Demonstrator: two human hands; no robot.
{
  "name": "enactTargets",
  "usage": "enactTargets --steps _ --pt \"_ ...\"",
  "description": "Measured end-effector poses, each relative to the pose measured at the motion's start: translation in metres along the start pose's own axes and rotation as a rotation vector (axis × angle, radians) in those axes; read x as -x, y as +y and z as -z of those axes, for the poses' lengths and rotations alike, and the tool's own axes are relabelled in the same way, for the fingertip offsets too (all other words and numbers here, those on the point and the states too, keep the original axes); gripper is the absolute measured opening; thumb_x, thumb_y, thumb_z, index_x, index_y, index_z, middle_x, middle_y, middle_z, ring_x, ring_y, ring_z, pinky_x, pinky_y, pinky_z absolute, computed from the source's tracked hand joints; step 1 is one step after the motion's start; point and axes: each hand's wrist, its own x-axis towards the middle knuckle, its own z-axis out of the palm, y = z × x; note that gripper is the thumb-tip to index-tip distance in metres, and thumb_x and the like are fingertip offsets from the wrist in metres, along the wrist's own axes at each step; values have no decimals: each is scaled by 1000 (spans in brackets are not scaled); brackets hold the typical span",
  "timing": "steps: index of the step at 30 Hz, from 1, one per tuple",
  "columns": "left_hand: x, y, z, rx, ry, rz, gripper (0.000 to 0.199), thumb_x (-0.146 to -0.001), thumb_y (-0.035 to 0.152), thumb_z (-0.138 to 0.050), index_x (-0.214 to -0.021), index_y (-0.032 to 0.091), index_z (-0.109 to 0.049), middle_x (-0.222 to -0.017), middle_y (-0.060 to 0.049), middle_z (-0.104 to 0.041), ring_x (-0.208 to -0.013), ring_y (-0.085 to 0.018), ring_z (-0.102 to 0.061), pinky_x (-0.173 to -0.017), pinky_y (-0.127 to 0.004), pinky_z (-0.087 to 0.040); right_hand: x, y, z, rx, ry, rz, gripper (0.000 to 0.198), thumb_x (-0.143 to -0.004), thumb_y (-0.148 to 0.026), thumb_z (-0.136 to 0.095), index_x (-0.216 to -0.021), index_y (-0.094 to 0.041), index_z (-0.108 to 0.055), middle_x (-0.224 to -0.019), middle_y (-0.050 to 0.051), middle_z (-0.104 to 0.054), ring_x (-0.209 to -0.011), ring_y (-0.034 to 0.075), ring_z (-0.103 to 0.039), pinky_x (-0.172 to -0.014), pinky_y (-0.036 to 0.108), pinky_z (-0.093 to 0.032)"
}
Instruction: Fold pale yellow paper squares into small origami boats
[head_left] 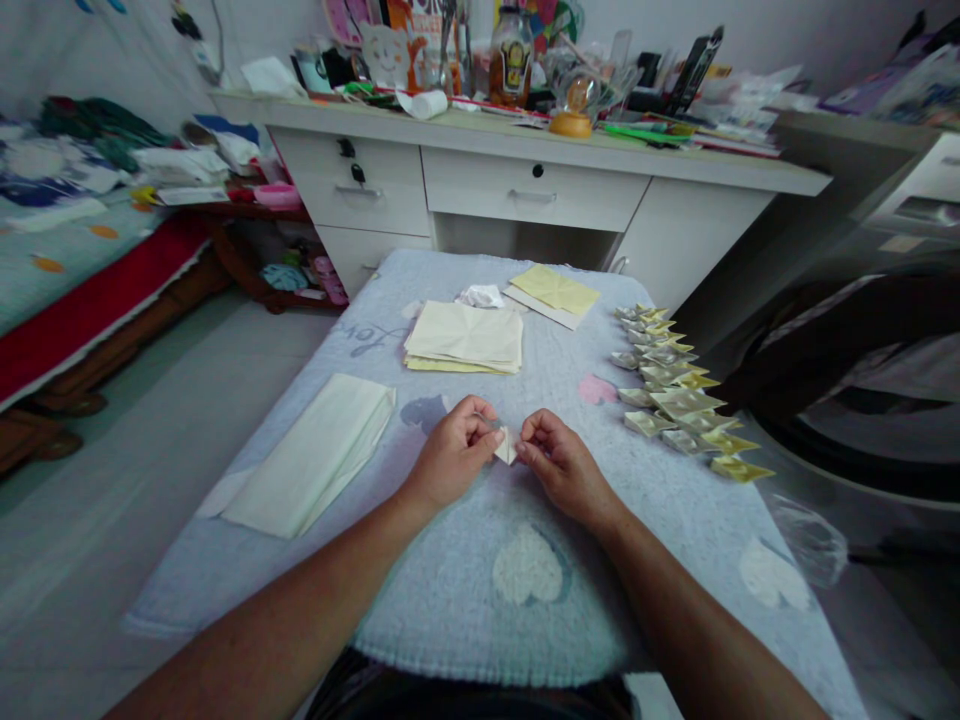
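Note:
Between my hands is a small piece of folded white paper (505,447), pointed at its lower end. My left hand (459,450) pinches its left side with thumb and fingers. On the right side, my right hand (559,462) grips the paper's edge with thumb and forefinger, the other fingers curled. Both hands are just above the cloth-covered table. Ahead of them lies a stack of creased cream and yellow paper sheets (465,335). Several folded paper boats (675,385) stand in rows at the right edge of the table.
A long folded pale paper bundle (319,455) lies left of my arms. Farther back are a crumpled white paper (481,296) and yellow and white sheets (555,290). A white desk (525,190) crowded with jars and papers stands beyond. A clear plastic bag (810,540) hangs at the right edge.

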Motion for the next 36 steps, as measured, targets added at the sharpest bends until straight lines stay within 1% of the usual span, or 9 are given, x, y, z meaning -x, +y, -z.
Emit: enactTargets --steps 3,5,8,11,17,23,26,29,36 --pt "1 0 1 -140 -23 -94 7 -86 25 -56 -86 19 -55 -68 4 -58 -63 -11 -56 -60 -21 -42 -1 -1 1 134 -13 18 4 -90 -19 -48 -87 -21 -50 -71 -3 -53 -65 12 -50 -63 24 -40" --pt "2 1 1 -249 -46 -129 8 -86 22 -53 -81 18 -57 -71 3 -59 -68 -12 -58 -64 -22 -43 -1 -3 2 253 -22 36 10 -87 -13 -47 -89 -21 -53 -75 -1 -56 -71 14 -53 -69 27 -41" --pt "2 1 1 -405 -57 -148 10 -85 16 -50 -83 19 -60 -73 2 -62 -69 -13 -58 -66 -23 -43 0 -5 4 450 -33 76 22 -79 -6 -51 -95 -21 -56 -87 2 -61 -87 19 -55 -82 35 -39" --pt "2 0 1 -540 -51 -184 13 -82 11 -51 -85 19 -61 -77 0 -63 -73 -14 -59 -67 -24 -43 1 -5 3 554 -50 81 28 -75 -5 -56 -100 -21 -57 -90 3 -63 -93 22 -53 -86 39 -36" --pt "3 -2 0 -688 -45 -252 14 -82 11 -53 -88 20 -62 -83 -2 -64 -80 -17 -59 -70 -28 -43 -1 3 1 645 -39 80 24 -79 -8 -61 -98 -22 -62 -97 5 -63 -96 23 -49 -86 38 -35" --pt "4 -2 3 -757 -69 -311 14 -85 15 -53 -90 21 -65 -92 -4 -64 -94 -21 -58 -84 -34 -44 -1 8 2 677 -34 102 20 -81 -13 -66 -99 -23 -66 -100 6 -60 -96 23 -48 -86 38 -35" --pt "5 -1 7 -787 -90 -338 18 -81 12 -56 -93 20 -66 -96 -6 -62 -98 -22 -56 -89 -36 -44 -2 7 3 680 -39 98 19 -82 -13 -65 -99 -22 -67 -99 6 -60 -96 23 -48 -86 38 -35" --pt "4 0 11 -796 -133 -342 23 -76 11 -62 -97 19 -67 -99 -5 -62 -99 -23 -55 -91 -37 -44 -2 7 3 684 -39 108 22 -82 -11 -65 -100 -22 -67 -100 6 -61 -95 23 -48 -85 38 -35" --pt "0 -3 16 -807 -185 -382 19 -79 15 -69 -97 19 -68 -97 -4 -67 -95 -22 -57 -88 -36 -43 -1 8 2 684 -34 150 20 -81 -17 -70 -100 -20 -66 -100 7 -62 -96 24 -49 -85 39 -37"
